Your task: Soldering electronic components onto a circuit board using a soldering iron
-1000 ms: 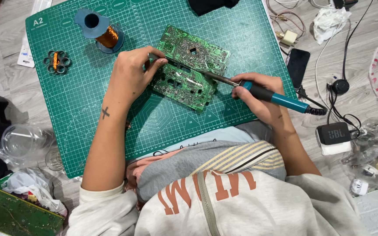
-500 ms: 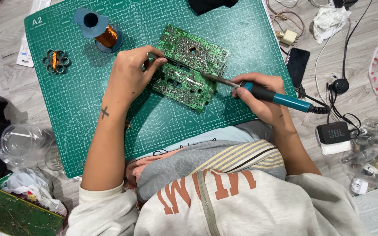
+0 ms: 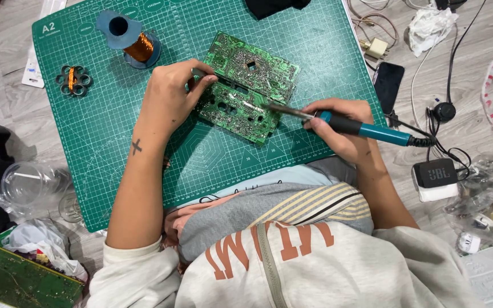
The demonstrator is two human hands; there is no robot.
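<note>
On the green mat: iron meets board

On the cutting mat (image 3: pixel 115 142) (green, gridded) lies a circuit board (image 3: pixel 246 94). Left hand (image 3: pixel 169 100) pinches something thin against its edge. Right hand (image 3: pixel 343 128) grips a soldering iron (image 3: pixel 360 128), tip touching the board.

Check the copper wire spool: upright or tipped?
Upright. The copper wire spool stands on its flange on the green cutting mat, hollow core facing the camera.

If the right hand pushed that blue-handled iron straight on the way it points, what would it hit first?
Probably the green circuit board: the right hand aims the soldering iron leftward, tip already over it.
</note>
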